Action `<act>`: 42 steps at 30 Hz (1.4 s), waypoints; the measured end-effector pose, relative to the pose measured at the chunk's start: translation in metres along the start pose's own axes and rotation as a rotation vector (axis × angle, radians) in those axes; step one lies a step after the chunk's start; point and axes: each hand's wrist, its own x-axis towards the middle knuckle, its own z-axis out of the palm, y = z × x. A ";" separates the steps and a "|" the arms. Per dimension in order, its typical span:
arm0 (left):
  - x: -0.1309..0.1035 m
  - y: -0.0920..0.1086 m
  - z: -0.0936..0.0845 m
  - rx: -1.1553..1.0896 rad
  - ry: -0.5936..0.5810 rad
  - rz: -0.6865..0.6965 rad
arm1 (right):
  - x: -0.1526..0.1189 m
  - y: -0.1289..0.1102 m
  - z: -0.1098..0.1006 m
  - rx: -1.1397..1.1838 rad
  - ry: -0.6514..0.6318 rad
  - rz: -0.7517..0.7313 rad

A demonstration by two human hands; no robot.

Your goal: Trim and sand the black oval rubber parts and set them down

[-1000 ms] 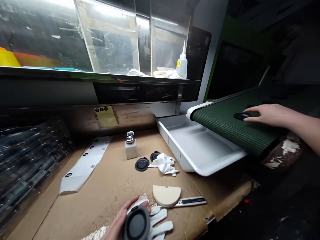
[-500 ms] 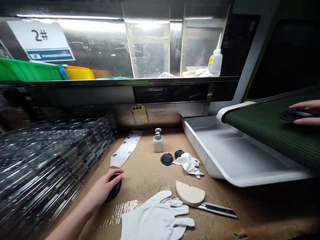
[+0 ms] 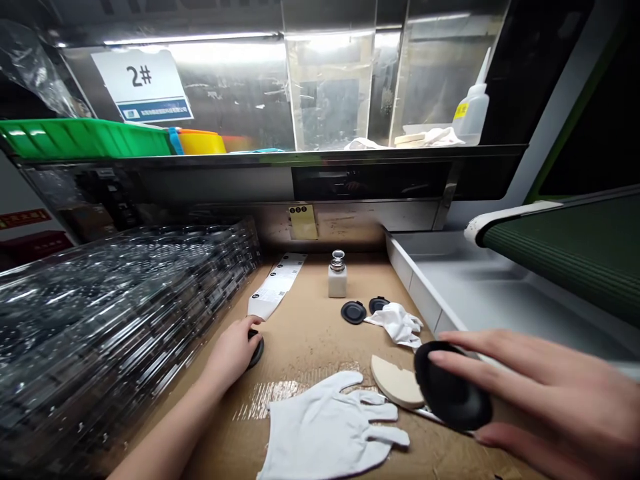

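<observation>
My left hand (image 3: 231, 353) is closed on a black round part (image 3: 256, 351) at the cardboard's left side, just below a strip of white labels (image 3: 276, 288). In my right hand (image 3: 540, 393) is a black disc (image 3: 449, 387), held by its edge above the beige sponge (image 3: 395, 381) and the partly hidden knife. Two black discs, one nearer (image 3: 353, 312) and one partly under a crumpled white cloth (image 3: 397, 323), lie mid-board. A white glove (image 3: 333, 427) lies flat at the front.
Stacked clear plastic trays (image 3: 125, 320) fill the left. A white bottle with metal top (image 3: 337, 277) stands at the back. On the right are a white bin (image 3: 413, 280) and a green conveyor belt (image 3: 575, 247).
My right hand has come from the conveyor belt to above the cardboard, bringing a black disc. The view has shifted leftward. My left hand still grips its part, now turned more on edge.
</observation>
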 end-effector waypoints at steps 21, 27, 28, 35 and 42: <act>-0.096 0.043 0.108 -1.635 -0.470 -0.729 | 0.069 0.036 0.161 -0.263 -0.483 0.120; -0.097 0.037 0.114 -1.664 -0.527 -0.740 | 0.074 0.045 0.175 -0.244 -0.555 0.153; -0.098 0.036 0.115 -1.666 -0.531 -0.744 | 0.073 0.045 0.173 -0.223 -0.550 0.158; -0.099 0.033 0.117 -1.673 -0.524 -0.742 | 0.060 0.000 0.134 0.038 -0.444 0.081; -0.102 0.034 0.122 -1.634 -0.431 -0.684 | 0.047 -0.054 0.150 0.157 -0.313 -0.153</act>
